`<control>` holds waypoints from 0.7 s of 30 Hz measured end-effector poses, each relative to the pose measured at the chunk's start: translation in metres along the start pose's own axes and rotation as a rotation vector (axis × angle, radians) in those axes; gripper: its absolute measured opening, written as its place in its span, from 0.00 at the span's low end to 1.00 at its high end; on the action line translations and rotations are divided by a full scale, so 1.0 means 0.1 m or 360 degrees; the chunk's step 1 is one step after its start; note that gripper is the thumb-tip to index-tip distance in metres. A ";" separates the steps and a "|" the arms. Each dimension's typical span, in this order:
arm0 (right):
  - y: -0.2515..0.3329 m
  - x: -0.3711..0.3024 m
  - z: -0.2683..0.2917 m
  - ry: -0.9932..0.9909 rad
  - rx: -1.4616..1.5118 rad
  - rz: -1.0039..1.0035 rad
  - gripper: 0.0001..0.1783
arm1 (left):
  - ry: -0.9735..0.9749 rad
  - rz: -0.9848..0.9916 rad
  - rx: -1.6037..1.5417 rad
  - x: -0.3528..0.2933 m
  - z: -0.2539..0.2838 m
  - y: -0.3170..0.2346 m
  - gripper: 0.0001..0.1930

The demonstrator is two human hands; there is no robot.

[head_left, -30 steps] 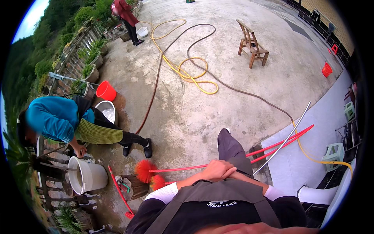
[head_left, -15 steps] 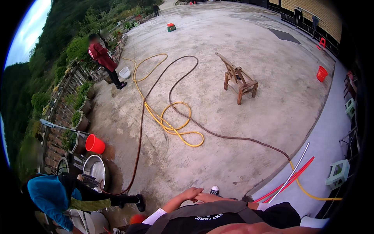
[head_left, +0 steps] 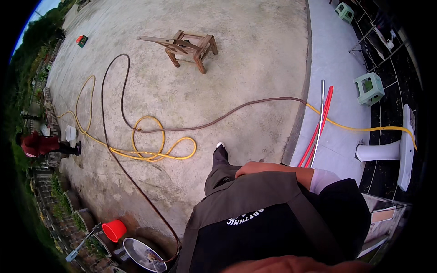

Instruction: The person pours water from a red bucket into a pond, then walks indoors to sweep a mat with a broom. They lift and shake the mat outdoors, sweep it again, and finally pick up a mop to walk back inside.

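Note:
My right forearm reaches in from the right across the front of my grey-brown apron (head_left: 255, 193). At its end my right hand (head_left: 246, 169) rests by the apron's edge, over my trouser leg. Its fingers are mostly turned out of sight, and no held thing shows. My left hand is not in view. Beyond my outstretched foot (head_left: 221, 145), a yellow hose (head_left: 184, 157) lies in loops on the concrete. A brown hose (head_left: 214, 122) curves over it and runs down beside me to a metal basin (head_left: 136, 250).
A wooden chair (head_left: 200, 48) stands ahead. Red pipes (head_left: 314, 132) and a silver pipe (head_left: 320, 116) lie across the raised edge at right, near a pedestal washbasin (head_left: 380, 152) and a green stool (head_left: 369, 88). A red bucket (head_left: 114, 230) and a person in red (head_left: 41, 144) are at left.
My view has swung right and downward. My hands were together before; now only the right one shows. My foot and leg show farther forward. The person in blue has left the view.

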State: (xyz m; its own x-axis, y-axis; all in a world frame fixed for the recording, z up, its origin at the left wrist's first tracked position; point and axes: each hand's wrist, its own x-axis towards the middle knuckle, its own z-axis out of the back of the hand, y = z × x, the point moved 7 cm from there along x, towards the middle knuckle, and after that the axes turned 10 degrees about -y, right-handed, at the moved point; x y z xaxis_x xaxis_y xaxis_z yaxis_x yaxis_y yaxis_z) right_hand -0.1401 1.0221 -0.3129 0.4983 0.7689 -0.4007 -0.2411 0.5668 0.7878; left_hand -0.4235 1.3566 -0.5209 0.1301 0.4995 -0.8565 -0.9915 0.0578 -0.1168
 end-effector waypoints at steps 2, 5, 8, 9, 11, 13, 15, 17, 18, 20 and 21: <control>-0.08 0.21 0.40 -0.0212 0.0125 -0.0141 0.19 | 0.0003 0.0002 -0.0171 0.31 0.13 -0.60 0.12; 0.02 0.43 0.96 -0.0327 -0.0033 -0.0215 0.18 | -0.0006 -0.0273 -0.0348 0.66 0.23 -2.25 0.10; -0.12 0.62 1.28 -0.0405 0.0142 -0.0196 0.17 | -0.0087 -0.0970 -0.0179 0.47 0.19 -4.40 0.10; -0.15 0.67 1.42 -0.0433 0.0222 -0.0201 0.17 | -0.0046 -0.1211 -0.0069 0.33 0.14 -5.07 0.10; -0.27 0.75 1.71 -0.0478 0.0365 -0.0224 0.17 | 0.0118 -0.1559 -0.0022 -0.08 -0.09 -6.26 0.08; -0.48 0.82 2.02 -0.0506 0.0447 -0.0263 0.17 | 0.0370 -0.1687 -0.0055 -0.46 -0.46 -7.07 0.08; -0.78 0.96 2.35 -0.0521 0.0490 -0.0251 0.17 | 0.0567 -0.1733 -0.0056 -0.72 -0.77 -7.72 0.08; -1.10 1.11 2.76 -0.0535 0.0503 -0.0254 0.17 | 0.0515 -0.1772 0.0205 -0.69 -1.15 -8.19 0.10; -1.28 1.21 3.03 -0.0560 0.0495 -0.0240 0.17 | 0.0472 -0.1820 0.0364 -0.66 -1.32 -8.42 0.10; -1.61 1.43 3.49 -0.0564 0.0487 -0.0195 0.17 | 0.0323 -0.1732 0.0722 -0.48 -1.52 -8.58 0.12; -1.71 1.56 3.73 -0.0524 0.0494 -0.0150 0.17 | 0.0258 -0.1664 0.0888 -0.30 -1.53 -8.55 0.13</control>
State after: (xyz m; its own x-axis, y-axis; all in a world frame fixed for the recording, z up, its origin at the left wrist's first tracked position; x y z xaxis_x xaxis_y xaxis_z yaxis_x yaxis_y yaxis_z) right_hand 0.2896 0.9343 -0.3355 0.7563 0.5549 -0.3466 0.0535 0.4756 0.8780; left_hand 0.4212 1.1594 -0.4720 0.8358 -0.1255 -0.5345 -0.2664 0.7586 -0.5947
